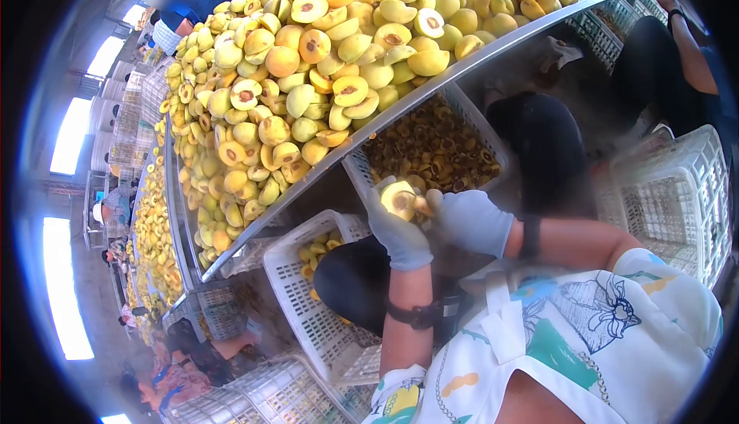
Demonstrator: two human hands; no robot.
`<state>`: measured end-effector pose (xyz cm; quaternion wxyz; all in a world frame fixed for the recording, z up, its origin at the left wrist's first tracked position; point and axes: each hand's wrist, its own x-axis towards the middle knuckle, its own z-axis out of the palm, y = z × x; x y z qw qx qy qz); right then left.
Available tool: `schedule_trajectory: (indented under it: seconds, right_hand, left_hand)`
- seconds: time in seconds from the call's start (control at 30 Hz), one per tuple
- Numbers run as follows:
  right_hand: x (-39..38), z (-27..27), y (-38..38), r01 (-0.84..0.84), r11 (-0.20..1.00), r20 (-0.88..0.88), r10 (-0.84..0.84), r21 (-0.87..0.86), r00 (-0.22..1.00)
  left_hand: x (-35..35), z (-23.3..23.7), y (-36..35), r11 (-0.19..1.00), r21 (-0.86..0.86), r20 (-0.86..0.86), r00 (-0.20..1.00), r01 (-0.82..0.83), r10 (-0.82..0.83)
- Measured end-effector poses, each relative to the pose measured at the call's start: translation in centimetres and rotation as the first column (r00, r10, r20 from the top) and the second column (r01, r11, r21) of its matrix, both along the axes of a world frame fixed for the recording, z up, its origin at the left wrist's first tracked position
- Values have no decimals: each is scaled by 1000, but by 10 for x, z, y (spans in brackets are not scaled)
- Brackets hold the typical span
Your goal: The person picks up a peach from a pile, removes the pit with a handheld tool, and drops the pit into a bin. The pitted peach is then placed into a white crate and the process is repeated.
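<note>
Gloves on 2 hands; left (396, 228) grips 1 halved fruit (398, 200); right (471, 222) is clenched against it.

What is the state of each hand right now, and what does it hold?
Left hand: closed around a cut yellow fruit.
Right hand: at the fruit; its grip cannot be clearly told.

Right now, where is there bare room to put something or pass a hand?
The white crate beyond the right forearm looks mostly bare inside; a dark gap shows between table rim and fruit crate. Crowded: fruit heap, scrap crate.
</note>
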<state>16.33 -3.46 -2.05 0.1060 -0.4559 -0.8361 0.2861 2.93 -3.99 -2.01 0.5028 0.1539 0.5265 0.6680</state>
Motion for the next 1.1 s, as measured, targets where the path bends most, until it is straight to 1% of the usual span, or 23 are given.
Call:
schedule_trajectory:
  seconds: [0.07,0.13,0.27,0.33,0.37,0.43,0.47,0.53,0.57,0.63,0.67,0.73,0.77,0.83,0.87,0.93,0.97,1.03,1.07,1.1]
  right_hand:
    - [-4,6,-3,8,999,22,-7,-37,1000]
    - [-7,9,-5,32,997,28,-30,-76,999]
    - [-9,3,-6,-12,992,-90,1,-124,996]
    - [-10,-2,-3,-36,984,-173,6,-173,985]
    - [-9,-1,-2,-50,971,-211,-1,-234,977]
    - [-5,5,-1,-87,932,-282,-18,-353,959]
    - [-4,3,-1,-101,917,-303,-22,-385,953]
    - [-4,-6,1,-130,886,-349,-37,-445,937]
    - [-3,-9,0,-141,886,-379,-42,-441,924]
    - [-2,-13,0,-158,889,-439,-53,-430,897]
    - [-1,-12,-1,-174,841,-469,-104,-512,877]
    - [1,-9,-2,-221,722,-511,-208,-655,834]
    - [2,-7,-2,-225,670,-492,-238,-707,837]
    - [6,-3,1,-233,555,-449,-293,-799,844]
    - [8,-2,2,-245,539,-450,-289,-806,845]
    - [10,-1,5,-268,508,-452,-280,-818,847]
    - [12,-1,6,-304,458,-464,-290,-835,837]
    - [16,0,9,-375,355,-486,-308,-856,818]
    - [16,0,8,-367,375,-492,-323,-851,809]
    - [15,0,4,-360,395,-498,-338,-845,799]
  left_hand:
    - [-2,-13,-1,1000,26,-33,999,-2,3]
    - [-1,-23,1,999,54,-123,992,2,4]
    - [0,-21,-2,998,61,-333,943,34,-12]
    - [2,-8,-2,999,33,-101,995,10,-7]
    - [2,-2,0,1000,19,17,1000,1,-1]
    - [2,1,3,998,-56,103,994,-33,38]
    - [2,2,3,994,-95,144,988,-46,59]
    - [0,-4,3,996,-76,65,997,-37,42]
    - [0,-8,2,997,-67,25,999,-30,32]
    - [-3,-13,3,999,-44,-117,993,-12,7]
    - [-4,-14,2,999,-33,-187,982,-4,-2]
    - [5,-9,2,997,8,-240,968,-72,71]
    - [8,-6,2,994,30,-267,957,-105,109]
    - [6,-3,1,999,-7,-103,994,-48,47]
    - [6,-3,1,1000,-23,-20,1000,-15,14]
    - [4,-4,2,999,-32,12,1000,11,-11]
    - [4,-7,1,999,-37,29,999,23,-22]
    - [3,-13,1,1000,-6,-220,975,-14,12]
    - [3,-15,2,999,14,-340,940,-31,34]
    - [2,-14,2,1000,19,-341,940,0,6]
